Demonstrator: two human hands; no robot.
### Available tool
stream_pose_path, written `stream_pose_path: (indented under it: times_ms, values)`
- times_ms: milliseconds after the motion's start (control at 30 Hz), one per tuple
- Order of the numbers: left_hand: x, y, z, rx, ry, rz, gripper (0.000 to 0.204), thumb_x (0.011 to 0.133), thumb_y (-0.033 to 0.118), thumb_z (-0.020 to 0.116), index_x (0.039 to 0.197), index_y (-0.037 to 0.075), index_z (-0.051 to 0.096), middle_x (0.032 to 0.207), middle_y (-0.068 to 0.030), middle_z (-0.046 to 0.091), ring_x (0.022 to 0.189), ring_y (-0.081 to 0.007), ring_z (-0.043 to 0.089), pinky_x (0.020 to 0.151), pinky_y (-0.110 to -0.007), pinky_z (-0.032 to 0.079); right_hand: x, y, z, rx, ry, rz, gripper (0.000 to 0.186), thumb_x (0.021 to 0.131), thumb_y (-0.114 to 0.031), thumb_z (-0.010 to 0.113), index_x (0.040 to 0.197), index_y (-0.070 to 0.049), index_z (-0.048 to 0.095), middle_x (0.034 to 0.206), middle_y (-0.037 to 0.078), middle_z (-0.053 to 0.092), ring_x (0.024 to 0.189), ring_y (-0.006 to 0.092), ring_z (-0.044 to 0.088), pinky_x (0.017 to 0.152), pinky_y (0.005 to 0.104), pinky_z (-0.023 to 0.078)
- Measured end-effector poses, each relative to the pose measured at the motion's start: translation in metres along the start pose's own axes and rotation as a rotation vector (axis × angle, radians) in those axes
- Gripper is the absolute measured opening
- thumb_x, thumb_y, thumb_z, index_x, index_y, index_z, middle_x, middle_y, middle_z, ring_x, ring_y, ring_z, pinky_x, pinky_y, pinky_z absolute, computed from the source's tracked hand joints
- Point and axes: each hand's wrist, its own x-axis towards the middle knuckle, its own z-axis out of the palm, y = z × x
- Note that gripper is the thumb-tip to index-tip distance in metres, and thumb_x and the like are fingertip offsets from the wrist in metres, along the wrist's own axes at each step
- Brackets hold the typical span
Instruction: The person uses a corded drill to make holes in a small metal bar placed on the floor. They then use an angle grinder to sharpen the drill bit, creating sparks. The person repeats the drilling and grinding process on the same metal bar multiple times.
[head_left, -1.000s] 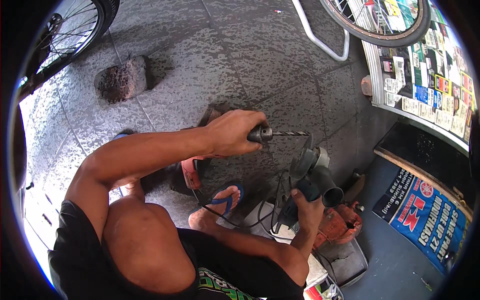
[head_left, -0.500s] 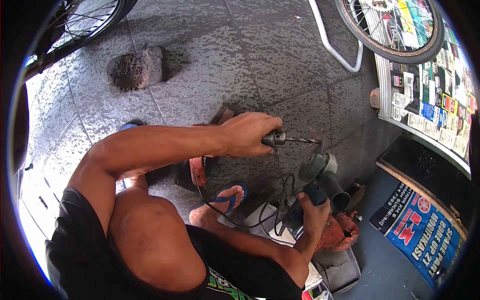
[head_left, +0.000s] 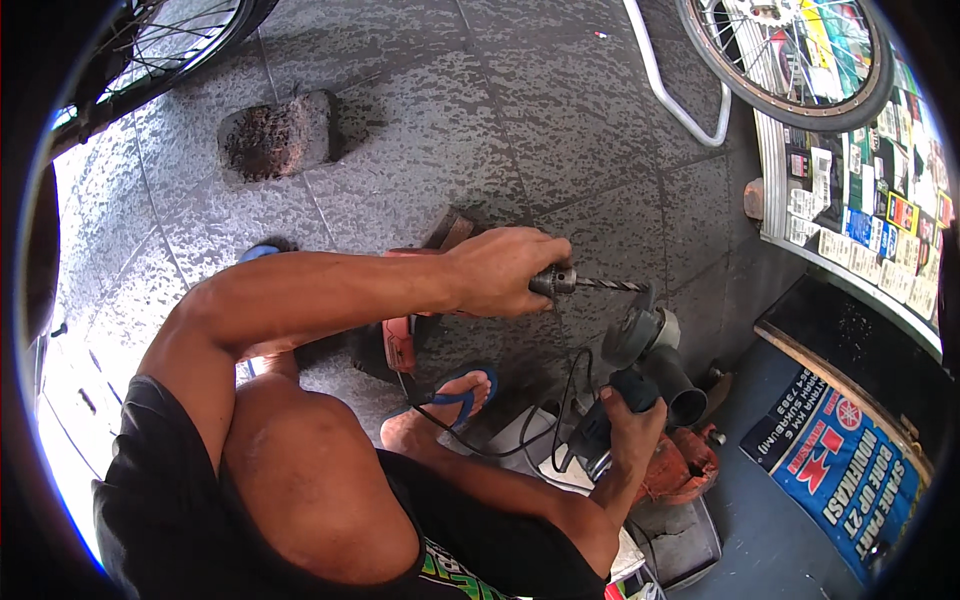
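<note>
In the middle of the head view, my left hand (head_left: 507,270) is closed around the dark metal chuck (head_left: 554,281) of an orange-red power drill (head_left: 399,346). A long twist drill bit (head_left: 612,285) points right from the chuck. Its tip meets, or nearly meets, the edge of a disc on an angle grinder (head_left: 592,437); exact contact I cannot make out. My right hand (head_left: 637,425) grips the grinder's dark body, thumb on top. The disc and guard (head_left: 634,335) lie just beyond that hand. Part of the drill's body is hidden under my left forearm.
Beside my right hand sit a red-orange metal tool (head_left: 680,465) and a grey tray (head_left: 690,545). A black cord (head_left: 480,452) runs past my sandalled foot (head_left: 465,395). Farther off are a stone block (head_left: 278,137), a bent white tube (head_left: 675,105), a wheel (head_left: 850,115) and a display case (head_left: 850,245).
Thin orange streaks above the bit's tip are gone now. Both hands keep their grips, and the whole view has shifted very slightly.
</note>
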Motion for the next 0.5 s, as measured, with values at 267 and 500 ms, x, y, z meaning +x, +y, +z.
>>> stream_pose_path:
  times_ms: [267,500]
  values:
    - [0.0,-0.002,0.002,0.001,-0.015,-0.011,0.045,0.079,0.021,0.081,0.116,0.005,0.06,0.107,-0.0174,0.065,0.108,-0.0381,0.063,0.093,-0.047,0.051,0.0,-0.002,0.0,-0.026,0.002,0.028,0.035,0.075,-0.012,0.084,0.103,0.002,0.069,0.09,0.005,0.07,0.074,0.0147,0.065,0.07,0.0299,0.054]
    - [-0.001,0.0,0.001,0.004,-0.023,-0.034,0.045,0.08,0.021,0.081,0.116,0.005,0.06,0.105,-0.0173,0.065,0.105,-0.0373,0.064,0.091,-0.047,0.051,-0.001,-0.012,0.003,-0.022,-0.01,0.085,0.036,0.075,-0.013,0.085,0.103,0.002,0.069,0.091,0.006,0.069,0.078,0.0152,0.065,0.072,0.0308,0.053]
